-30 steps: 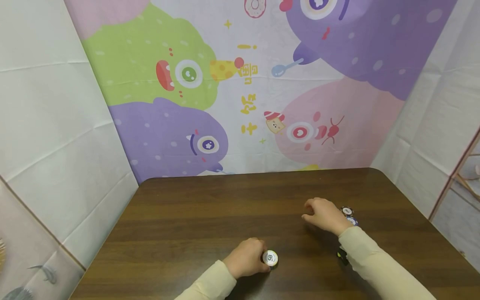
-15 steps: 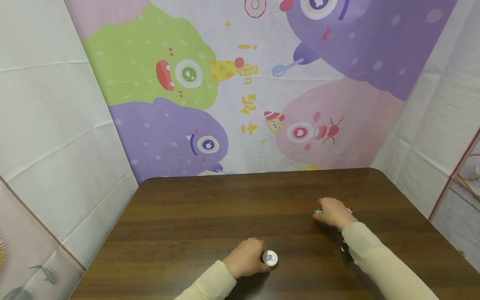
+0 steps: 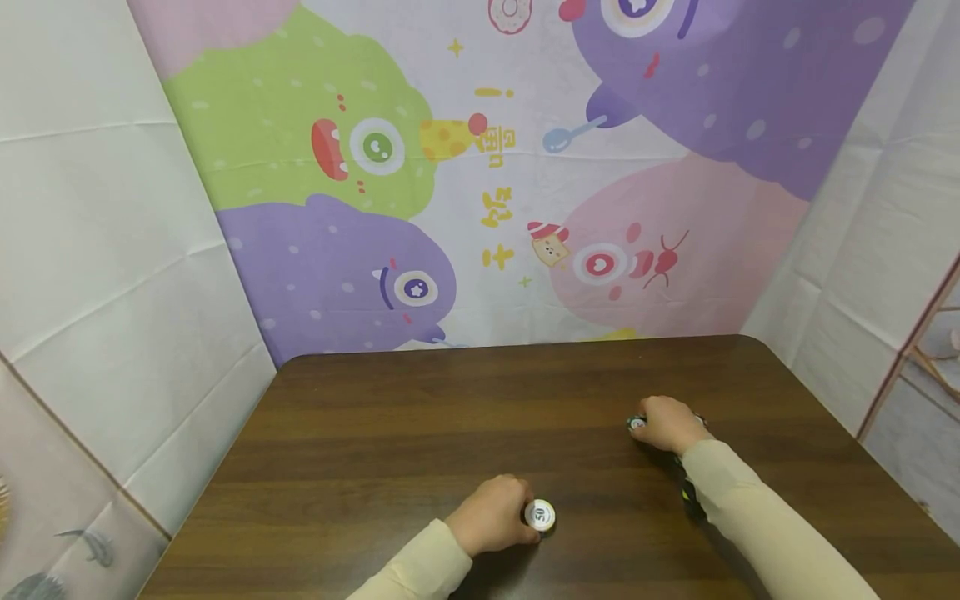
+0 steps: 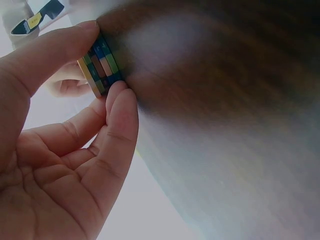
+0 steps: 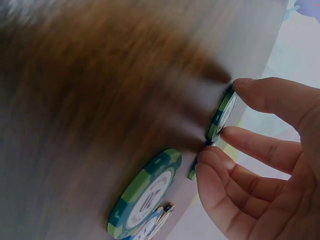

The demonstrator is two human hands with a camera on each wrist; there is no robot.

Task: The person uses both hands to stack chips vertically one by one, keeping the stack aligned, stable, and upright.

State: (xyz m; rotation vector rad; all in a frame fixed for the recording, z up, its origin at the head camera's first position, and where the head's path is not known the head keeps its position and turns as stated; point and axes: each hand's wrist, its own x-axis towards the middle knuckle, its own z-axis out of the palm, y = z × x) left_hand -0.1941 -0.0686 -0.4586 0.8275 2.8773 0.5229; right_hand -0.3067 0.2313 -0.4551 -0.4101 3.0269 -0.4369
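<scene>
My left hand (image 3: 491, 517) pinches a short stack of poker chips (image 3: 541, 516) by its edges; the top chip is white-faced and marked 50. In the left wrist view the stack (image 4: 100, 67) shows blue, green and brown layers between thumb and fingertips. Farther back on the right, my right hand (image 3: 671, 423) pinches a green-edged poker chip (image 3: 637, 423). The right wrist view shows this chip (image 5: 222, 114) nearly on the table, held between thumb and index finger. Another green chip (image 5: 192, 172) pokes out beside the lower fingers, mostly hidden.
A loose green chip (image 5: 145, 195) lies near the right wrist, with a blue chip (image 5: 148, 231) and a dark orange-edged chip (image 5: 166, 219) behind it. The brown wooden table (image 3: 420, 417) ends at a cartoon-print cloth (image 3: 480, 308).
My right hand has moved right from over the bare wood and taken hold of the green-edged chip; over the last half second it barely moves. The left hand and its stack stay still.
</scene>
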